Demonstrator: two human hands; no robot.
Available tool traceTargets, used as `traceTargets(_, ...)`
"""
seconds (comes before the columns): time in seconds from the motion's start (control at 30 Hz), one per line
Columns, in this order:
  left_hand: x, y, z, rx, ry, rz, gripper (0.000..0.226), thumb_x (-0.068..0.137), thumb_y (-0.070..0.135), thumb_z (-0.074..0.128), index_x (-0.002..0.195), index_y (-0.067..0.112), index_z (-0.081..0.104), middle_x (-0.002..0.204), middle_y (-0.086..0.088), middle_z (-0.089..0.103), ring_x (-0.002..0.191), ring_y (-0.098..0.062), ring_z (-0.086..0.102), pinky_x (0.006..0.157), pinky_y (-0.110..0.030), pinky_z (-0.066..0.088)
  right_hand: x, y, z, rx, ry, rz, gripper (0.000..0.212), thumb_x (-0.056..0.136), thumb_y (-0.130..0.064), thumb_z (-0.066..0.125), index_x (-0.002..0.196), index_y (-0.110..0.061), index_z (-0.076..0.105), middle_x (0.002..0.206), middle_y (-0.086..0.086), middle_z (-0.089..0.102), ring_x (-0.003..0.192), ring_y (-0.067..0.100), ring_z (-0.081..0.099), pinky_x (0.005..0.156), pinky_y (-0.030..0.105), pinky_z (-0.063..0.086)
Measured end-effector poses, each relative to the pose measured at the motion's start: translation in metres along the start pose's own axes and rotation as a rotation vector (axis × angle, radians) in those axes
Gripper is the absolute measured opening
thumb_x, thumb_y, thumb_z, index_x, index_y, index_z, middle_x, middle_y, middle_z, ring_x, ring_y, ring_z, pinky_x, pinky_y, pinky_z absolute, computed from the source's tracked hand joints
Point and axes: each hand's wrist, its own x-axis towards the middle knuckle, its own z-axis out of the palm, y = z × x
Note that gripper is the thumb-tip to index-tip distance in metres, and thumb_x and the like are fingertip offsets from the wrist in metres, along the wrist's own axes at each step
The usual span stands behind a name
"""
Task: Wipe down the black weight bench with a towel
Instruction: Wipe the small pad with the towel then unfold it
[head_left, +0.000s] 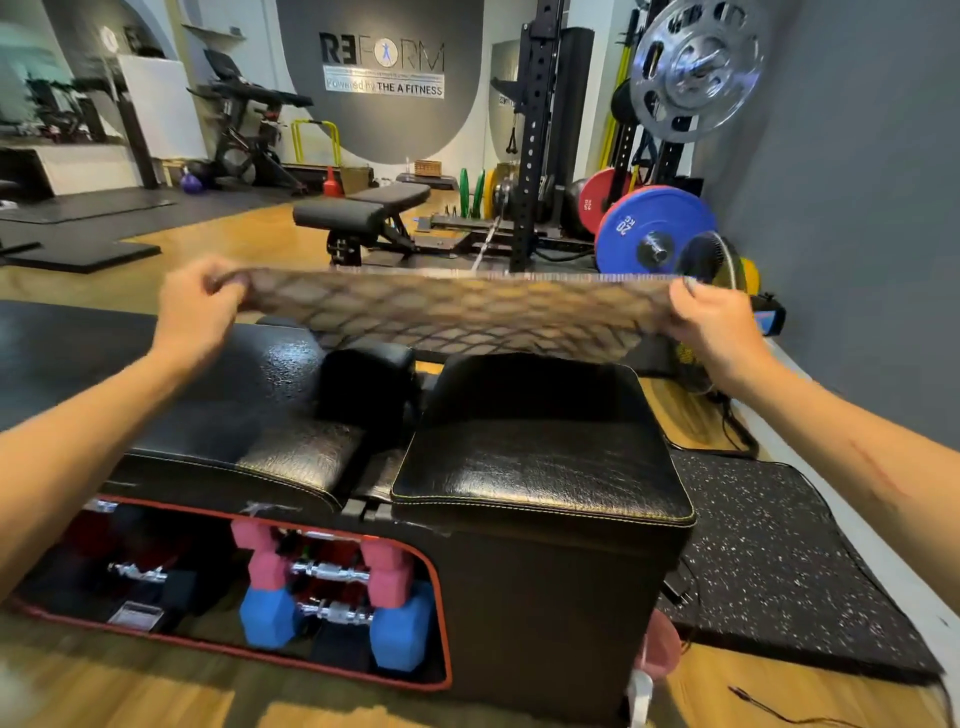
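towel (457, 306) looks light and limp, left hand (195, 306) and right hand (714, 322) each pinched shut on an end, stretched in air above the far side of the black bench (540, 467); bunch it mid-cloth to wipe.

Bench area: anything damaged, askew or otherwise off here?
Little stands out. The towel is stretched in the air between the left hand and right hand, not touching the black weight bench. A red scratch-like streak marks the right forearm. The bench pads look intact.
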Motion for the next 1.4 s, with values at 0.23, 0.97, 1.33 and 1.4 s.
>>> traceTargets(0.23,-0.085,-0.036,-0.035,0.035,-0.456,-0.130,0.025,0.087,-0.008,0.060,0.065,0.004,0.062,0.063,-0.010,0.061,0.057,0.002,0.052,0.058,-0.008,0.040,-0.098,0.032,-0.029,-0.413,-0.394,0.099,0.033,0.094,-0.037,0.063,0.071,-0.018,0.077,0.051,-0.016,0.060,0.049,-0.006,0.050,0.061,0.023,0.032)
traceTargets(0.97,-0.021,-0.038,0.019,0.307,-0.336,-0.381,0.045,0.099,0.033,0.052,0.083,-0.005,0.068,0.086,-0.021,0.066,0.085,-0.033,0.059,0.071,-0.035,0.037,0.006,0.024,0.028,-0.671,-0.021,0.164,0.039,0.099,-0.028,0.053,0.065,-0.009,0.055,0.069,0.009,0.053,0.075,0.026,0.051,0.063,0.035,0.036)
traceTargets(1.33,-0.026,-0.056,0.076,0.806,-0.227,-0.388,0.045,0.102,0.032,0.040,0.126,-0.004,0.051,0.129,-0.030,0.050,0.117,-0.047,0.049,0.094,-0.051,0.041,0.041,0.091,0.061,-1.161,-0.111,0.324,0.053,0.098,-0.034,0.037,0.140,-0.004,0.043,0.130,0.025,0.047,0.117,0.043,0.049,0.085,0.042,0.041)
traceTargets(1.4,-0.028,-0.059,0.081,0.834,-0.184,-0.391,0.050,0.101,0.037,0.042,0.127,-0.006,0.047,0.129,-0.030,0.050,0.119,-0.047,0.049,0.094,-0.050,0.041,0.038,0.098,0.061,-1.013,0.023,0.385,0.071,0.095,-0.052,0.039,0.143,0.000,0.035,0.138,0.026,0.045,0.124,0.044,0.046,0.094,0.046,0.040)
